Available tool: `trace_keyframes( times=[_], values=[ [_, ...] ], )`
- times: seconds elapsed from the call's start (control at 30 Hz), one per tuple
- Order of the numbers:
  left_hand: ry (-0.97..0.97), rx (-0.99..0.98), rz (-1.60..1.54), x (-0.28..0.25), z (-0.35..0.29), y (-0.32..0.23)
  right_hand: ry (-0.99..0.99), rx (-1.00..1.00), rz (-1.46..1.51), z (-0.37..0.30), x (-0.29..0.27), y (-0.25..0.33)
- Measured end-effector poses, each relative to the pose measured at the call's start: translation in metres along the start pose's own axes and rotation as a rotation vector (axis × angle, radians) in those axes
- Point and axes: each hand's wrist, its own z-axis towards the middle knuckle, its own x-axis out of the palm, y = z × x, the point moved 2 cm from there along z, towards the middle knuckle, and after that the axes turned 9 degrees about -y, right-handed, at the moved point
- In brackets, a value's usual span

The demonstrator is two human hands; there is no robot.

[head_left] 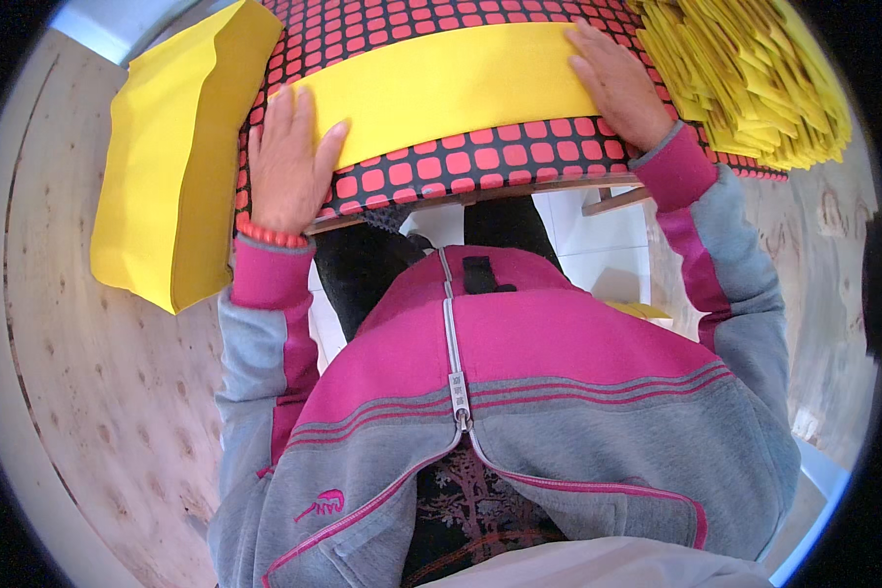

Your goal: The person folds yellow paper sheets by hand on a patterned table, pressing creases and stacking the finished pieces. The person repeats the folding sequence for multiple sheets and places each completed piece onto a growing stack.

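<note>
A long yellow strip, like folded cloth or felt (451,83), lies flat across a table cover patterned in red and black squares (480,162). My left hand (289,162) rests at its left end, fingers spread and pointing away from me, a red bead bracelet at the wrist. At the strip's right end my right hand (617,86) lies flat with fingers stretched out and touching the yellow material. Neither hand grips anything.
Left of the table edge stands a stack of yellow folded pieces (176,147). A thick, ruffled pile of yellow pieces (745,78) sits at the far right of the table. Wooden boards (98,372) flank me, and white floor tiles (598,230) show below.
</note>
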Motion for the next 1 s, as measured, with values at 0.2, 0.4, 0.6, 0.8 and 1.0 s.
trace_keyframes(
  times=[0.2, 0.4, 0.6, 0.8, 1.0],
  values=[
    [-0.201, -0.102, -0.734, -0.066, -0.048, -0.056, 0.005, 0.179, 0.313, 0.022, 0.003, -0.027],
    [0.766, -0.638, -1.665, -0.034, -0.065, -0.104, 0.172, 0.229, 0.286, 0.053, 0.008, -0.015],
    [0.82, -0.781, -1.928, -0.006, -0.07, -0.124, 0.239, 0.329, 0.385, 0.01, -0.069, 0.027],
    [0.63, -0.97, -2.18, -0.011, -0.067, -0.15, 0.559, 0.634, 0.866, -0.007, -0.112, 0.06],
    [0.618, -1.029, -2.127, -0.023, -0.068, -0.144, 0.784, 0.967, 1.274, -0.009, -0.11, 0.075]
  ],
)
